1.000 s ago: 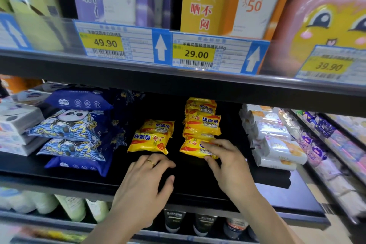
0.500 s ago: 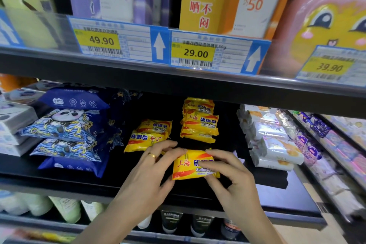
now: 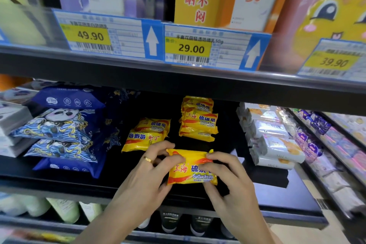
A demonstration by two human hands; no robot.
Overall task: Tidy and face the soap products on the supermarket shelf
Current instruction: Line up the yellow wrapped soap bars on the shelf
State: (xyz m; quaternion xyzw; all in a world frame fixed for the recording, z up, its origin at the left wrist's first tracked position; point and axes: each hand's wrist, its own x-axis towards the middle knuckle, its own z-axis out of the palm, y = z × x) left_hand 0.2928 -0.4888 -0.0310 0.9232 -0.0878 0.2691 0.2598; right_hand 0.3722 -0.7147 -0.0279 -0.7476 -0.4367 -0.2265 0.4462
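Observation:
A yellow sulfur soap pack point(image 3: 190, 171) is held just above the front of the black shelf point(image 3: 79, 184), label facing me. My left hand point(image 3: 146, 176), with a gold ring, pinches its left end. My right hand point(image 3: 229, 182) pinches its right end, thumb under, fingers over the top. Behind it, two yellow soap packs point(image 3: 146, 134) lie on the left, the front one upside down. A taller stack of yellow soap packs point(image 3: 198, 123) stands behind on the right.
Blue panda-print packs point(image 3: 65, 130) are stacked at the left. White wrapped soaps point(image 3: 273, 144) line the right side. The upper shelf edge with price tags point(image 3: 190, 47) hangs overhead. Bottles point(image 3: 65, 210) stand on the shelf below.
My right hand drew one yellow pack off the front of the right stack toward the shelf front. My left hand came over and took its left end; both now hold it.

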